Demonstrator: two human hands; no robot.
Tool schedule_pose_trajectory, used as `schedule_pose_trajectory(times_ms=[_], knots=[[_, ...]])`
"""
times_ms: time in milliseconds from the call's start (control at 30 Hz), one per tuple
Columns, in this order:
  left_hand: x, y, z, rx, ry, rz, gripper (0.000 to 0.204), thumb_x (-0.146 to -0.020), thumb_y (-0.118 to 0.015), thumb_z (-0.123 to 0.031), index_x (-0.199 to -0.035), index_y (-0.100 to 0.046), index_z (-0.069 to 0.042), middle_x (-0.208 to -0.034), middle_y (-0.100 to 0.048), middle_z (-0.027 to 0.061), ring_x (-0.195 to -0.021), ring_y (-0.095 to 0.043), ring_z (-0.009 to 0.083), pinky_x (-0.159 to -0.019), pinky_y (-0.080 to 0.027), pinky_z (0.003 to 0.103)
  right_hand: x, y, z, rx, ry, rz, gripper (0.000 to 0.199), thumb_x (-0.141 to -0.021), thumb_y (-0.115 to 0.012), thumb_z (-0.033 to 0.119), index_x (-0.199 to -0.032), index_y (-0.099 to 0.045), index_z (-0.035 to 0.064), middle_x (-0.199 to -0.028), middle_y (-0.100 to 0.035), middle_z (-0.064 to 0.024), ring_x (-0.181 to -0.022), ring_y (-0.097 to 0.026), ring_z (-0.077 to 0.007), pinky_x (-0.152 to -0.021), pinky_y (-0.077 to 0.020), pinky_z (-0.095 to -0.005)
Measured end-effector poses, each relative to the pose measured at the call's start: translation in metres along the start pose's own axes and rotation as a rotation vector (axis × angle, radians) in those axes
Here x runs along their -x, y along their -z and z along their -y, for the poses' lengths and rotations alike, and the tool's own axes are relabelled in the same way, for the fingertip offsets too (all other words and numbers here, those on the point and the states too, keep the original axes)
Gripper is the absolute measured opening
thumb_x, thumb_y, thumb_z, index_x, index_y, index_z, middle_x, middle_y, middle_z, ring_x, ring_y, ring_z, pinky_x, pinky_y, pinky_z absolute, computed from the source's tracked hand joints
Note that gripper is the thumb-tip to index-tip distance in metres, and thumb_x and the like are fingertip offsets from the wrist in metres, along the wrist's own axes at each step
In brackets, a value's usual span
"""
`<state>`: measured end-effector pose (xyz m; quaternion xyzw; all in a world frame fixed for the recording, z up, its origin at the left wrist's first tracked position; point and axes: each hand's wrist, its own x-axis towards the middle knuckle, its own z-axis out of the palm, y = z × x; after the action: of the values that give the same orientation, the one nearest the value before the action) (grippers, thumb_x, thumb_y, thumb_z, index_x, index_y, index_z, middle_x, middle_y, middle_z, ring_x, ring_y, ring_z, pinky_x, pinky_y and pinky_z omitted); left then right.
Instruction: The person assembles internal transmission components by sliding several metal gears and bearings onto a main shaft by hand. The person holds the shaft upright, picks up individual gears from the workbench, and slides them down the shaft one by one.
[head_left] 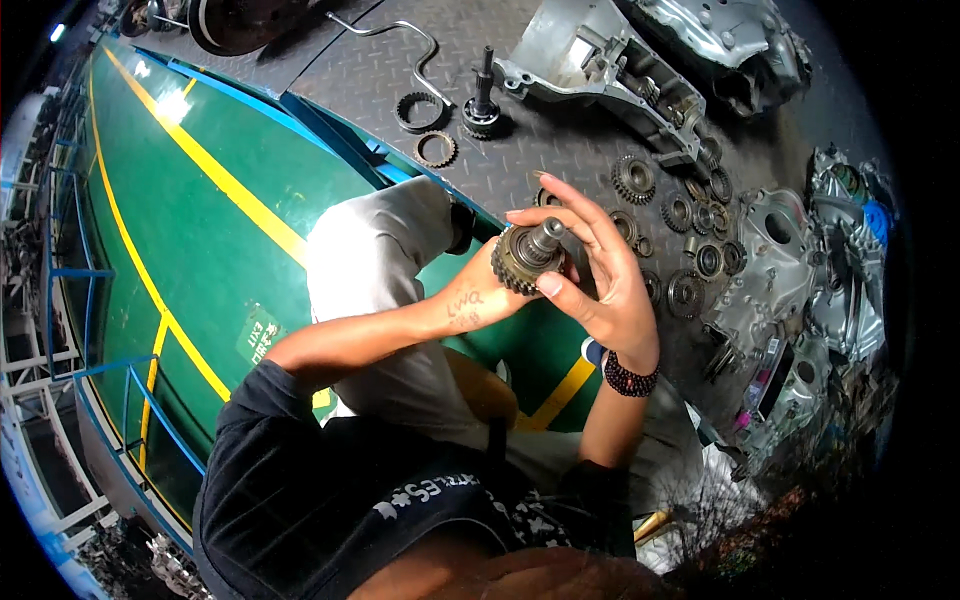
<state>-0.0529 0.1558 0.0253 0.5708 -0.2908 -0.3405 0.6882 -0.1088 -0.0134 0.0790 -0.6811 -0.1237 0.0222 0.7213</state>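
A toothed gear shaft (528,262), dark metal with a splined stub end pointing up toward me, is held in front of my body. My left hand (478,288) grips it from the left and below; most of its fingers are hidden behind the gear. Around the right side of the shaft curves my right hand (615,295), its thumb against the gear's edge and a fingertip by the upper rim. The index finger of that hand stretches away from the metal. A dark beaded bracelet (630,380) circles the right wrist.
The patterned metal bench (560,150) carries a gearbox housing (600,75), an upright shaft (482,105), a toothed ring (419,111), a brass-coloured ring (435,149) and several loose gears (686,293). More castings (775,250) lie at right. A bent metal rod (415,40) rests at the back.
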Motion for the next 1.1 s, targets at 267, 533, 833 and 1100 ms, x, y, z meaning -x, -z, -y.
schedule_pose_trajectory(times_ms=[267, 533, 833, 1100], knots=[[-0.001, -0.004, -0.011, 0.154, -0.046, -0.101, 0.027, -0.092, -0.072, -0.020, -0.111, -0.062, -0.005, -0.106, -0.066, 0.0051, -0.101, -0.064, 0.0171, -0.090, -0.053, 0.035, 0.000, -0.024, 0.002, -0.038, -0.001, -0.174, 0.071, -0.088, -0.081, 0.013, -0.149, -0.048, 0.0039, -0.137, -0.063, -0.0112, -0.123, -0.059, -0.0183, -0.109, -0.0432, -0.0340], [0.008, 0.007, 0.012, 0.141, 0.111, -0.122, 0.033, -0.090, -0.077, -0.031, -0.109, -0.059, -0.011, -0.083, -0.057, -0.0032, -0.067, -0.050, 0.0070, -0.055, -0.040, 0.024, 0.000, -0.033, -0.008, -0.141, 0.087, -0.231, 0.059, -0.093, -0.076, 0.014, -0.144, -0.051, -0.0008, -0.137, -0.062, -0.0112, -0.126, -0.058, -0.0171, -0.105, -0.0438, -0.0304], [0.008, 0.014, 0.009, -0.061, -0.078, -0.006, 0.029, -0.091, -0.073, -0.022, -0.113, -0.060, -0.007, -0.096, -0.066, 0.0022, -0.090, -0.062, 0.0150, -0.079, -0.053, 0.031, 0.008, -0.028, -0.003, -0.023, 0.070, -0.155, 0.057, -0.093, -0.071, 0.012, -0.141, -0.047, -0.0051, -0.139, -0.056, -0.0183, -0.131, -0.056, -0.0252, -0.114, -0.0408, -0.0382], [0.015, 0.003, 0.001, 0.118, -0.182, -0.071, 0.032, -0.091, -0.074, -0.024, -0.114, -0.063, -0.005, -0.109, -0.068, 0.0048, -0.098, -0.063, 0.0153, -0.087, -0.053, 0.032, 0.010, -0.029, 0.004, 0.411, 0.209, -0.173, 0.062, -0.086, -0.075, 0.011, -0.141, -0.050, -0.0016, -0.136, -0.056, -0.0157, -0.129, -0.055, -0.0241, -0.109, -0.0437, -0.0363]])
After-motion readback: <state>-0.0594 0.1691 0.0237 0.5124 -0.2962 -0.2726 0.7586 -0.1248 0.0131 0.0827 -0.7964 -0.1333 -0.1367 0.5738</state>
